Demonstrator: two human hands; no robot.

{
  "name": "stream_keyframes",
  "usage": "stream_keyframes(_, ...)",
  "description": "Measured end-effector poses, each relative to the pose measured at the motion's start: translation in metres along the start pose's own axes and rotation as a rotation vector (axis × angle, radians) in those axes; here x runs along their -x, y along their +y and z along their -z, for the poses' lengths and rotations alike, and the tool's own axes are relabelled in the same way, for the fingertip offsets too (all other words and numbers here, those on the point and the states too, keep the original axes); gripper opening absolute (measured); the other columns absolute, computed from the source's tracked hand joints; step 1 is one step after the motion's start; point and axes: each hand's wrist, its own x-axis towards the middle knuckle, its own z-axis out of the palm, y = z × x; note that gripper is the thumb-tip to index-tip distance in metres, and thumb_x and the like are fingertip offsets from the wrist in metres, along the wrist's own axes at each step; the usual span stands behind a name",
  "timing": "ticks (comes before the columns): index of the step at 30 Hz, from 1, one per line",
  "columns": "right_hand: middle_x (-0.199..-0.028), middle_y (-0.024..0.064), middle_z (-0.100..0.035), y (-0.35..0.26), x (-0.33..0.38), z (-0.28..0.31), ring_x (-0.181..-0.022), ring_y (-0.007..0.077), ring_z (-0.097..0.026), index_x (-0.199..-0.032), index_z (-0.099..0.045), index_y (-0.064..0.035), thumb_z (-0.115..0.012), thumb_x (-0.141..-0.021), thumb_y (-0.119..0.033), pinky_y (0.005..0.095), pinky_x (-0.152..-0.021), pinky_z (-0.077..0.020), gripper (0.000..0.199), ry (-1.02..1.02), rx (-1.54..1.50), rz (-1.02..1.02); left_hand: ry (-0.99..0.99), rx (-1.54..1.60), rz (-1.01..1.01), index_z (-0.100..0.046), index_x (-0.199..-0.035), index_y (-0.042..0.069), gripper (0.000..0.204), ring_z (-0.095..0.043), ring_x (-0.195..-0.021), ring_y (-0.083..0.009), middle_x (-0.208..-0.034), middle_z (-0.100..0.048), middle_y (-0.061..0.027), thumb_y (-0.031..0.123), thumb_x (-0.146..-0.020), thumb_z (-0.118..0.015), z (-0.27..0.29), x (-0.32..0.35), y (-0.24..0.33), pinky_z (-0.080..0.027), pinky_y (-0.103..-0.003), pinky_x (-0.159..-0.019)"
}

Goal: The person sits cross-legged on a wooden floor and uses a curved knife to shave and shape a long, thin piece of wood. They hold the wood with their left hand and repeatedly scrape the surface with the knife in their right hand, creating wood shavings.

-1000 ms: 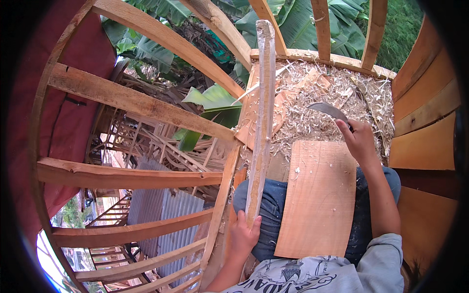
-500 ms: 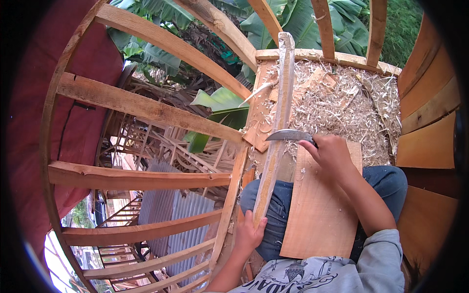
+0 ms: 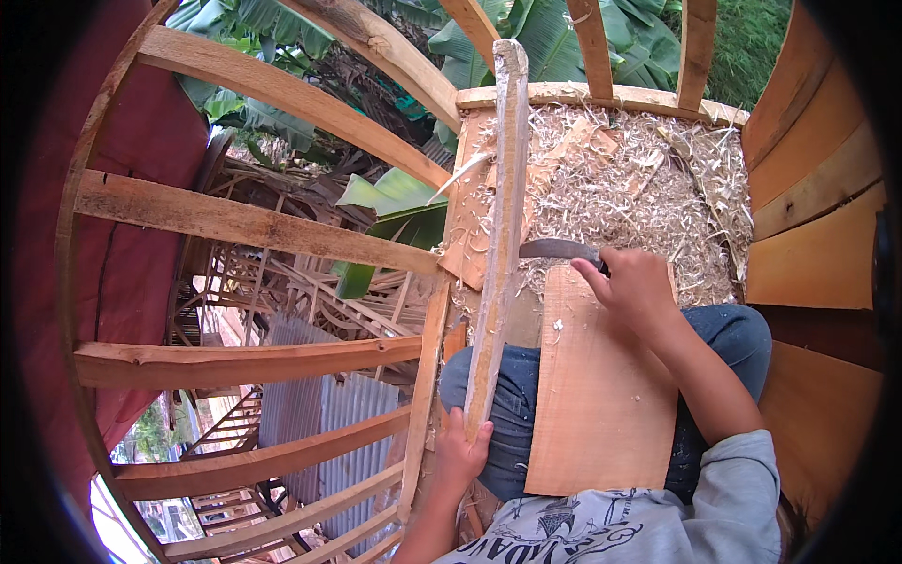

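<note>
My left hand is closed round the lower end of a long pale wooden stick, which slants up and away from me. In my right hand is a knife with a curved dark blade; its handle is mostly hidden by my fingers. The blade lies crosswise with its tip at the stick's right side; whether it touches the wood I cannot tell. Below the knife a flat wooden board rests across my lap, with a few small chips on it.
Curly wood shavings cover the floor ahead. Wooden railing slats rise on the left, with corrugated metal sheets and stacked sticks beyond. Wooden planks wall the right side. Banana leaves hang past the far rail.
The knife has gone from lying across the stick to its right side. The whole view has shifted, so the stick and my hands appear slightly further left.
</note>
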Motion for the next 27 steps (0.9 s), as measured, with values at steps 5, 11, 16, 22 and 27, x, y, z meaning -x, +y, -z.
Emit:
stream_keyframes(5, -0.065, 0.0181, -0.063, 0.058, -0.012, -0.011, -0.063, 0.0344, -0.063, -0.071, -0.067, -0.002, -0.052, -0.088, -0.053, 0.0457, -0.059, -0.0476, 0.056, 0.03, 0.099, -0.21, -0.063, 0.013, -0.022, -0.046, -0.097, 0.001, 0.046, -0.06, -0.07, -0.049, -0.07, -0.059, -0.0285, 0.042, -0.085, -0.062, 0.006, -0.004, -0.001, -0.046, -0.052, -0.056)
stream_keyframes(11, -0.067, 0.0187, -0.063, 0.067, -0.017, -0.006, -0.065, 0.0353, -0.063, -0.071, -0.067, -0.0007, -0.049, -0.09, -0.054, 0.0454, -0.061, -0.0484, 0.059, 0.032, -0.015, -0.262, -0.082, 0.006, -0.008, -0.047, -0.098, 0.001, 0.046, -0.061, -0.073, -0.0474, -0.073, -0.061, -0.0272, 0.039, -0.083, -0.067, 0.011, -0.004, 0.007, -0.047, -0.05, -0.058)
stream_keyframes(16, -0.065, 0.0192, -0.063, 0.059, -0.015, -0.001, -0.065, 0.036, -0.064, -0.071, -0.068, 0.0002, -0.048, -0.091, -0.054, 0.0459, -0.062, -0.0496, 0.061, -0.085, -0.037, -0.305, -0.034, -0.062, -0.048, -0.047, -0.098, 0.001, 0.048, -0.062, -0.076, -0.0461, -0.078, -0.062, -0.0266, 0.039, -0.08, -0.07, 0.007, -0.002, 0.013, -0.048, -0.048, -0.061)
stream_keyframes(22, -0.063, 0.0194, -0.063, 0.046, -0.001, -0.005, -0.059, 0.0334, -0.065, -0.067, -0.067, 0.0013, -0.046, -0.091, -0.053, 0.0434, -0.056, -0.0502, 0.063, -0.018, 0.082, -0.145, -0.072, -0.077, 0.013, -0.047, -0.1, 0.002, 0.047, -0.062, -0.078, -0.0455, -0.081, -0.062, -0.0262, 0.039, -0.081, -0.069, 0.018, -0.006, 0.03, -0.048, -0.047, -0.063)
stream_keyframes(27, -0.062, 0.0204, -0.062, 0.043, 0.006, -0.005, -0.061, 0.0356, -0.064, -0.068, -0.067, 0.0005, -0.047, -0.091, -0.054, 0.0451, -0.058, -0.0499, 0.062, -0.021, 0.021, -0.134, -0.061, -0.218, 0.117, -0.05, -0.099, 0.005, 0.046, -0.062, -0.081, -0.0442, -0.08, -0.063, -0.0249, 0.045, -0.082, -0.065, 0.022, -0.003, 0.05, -0.047, -0.047, -0.066)
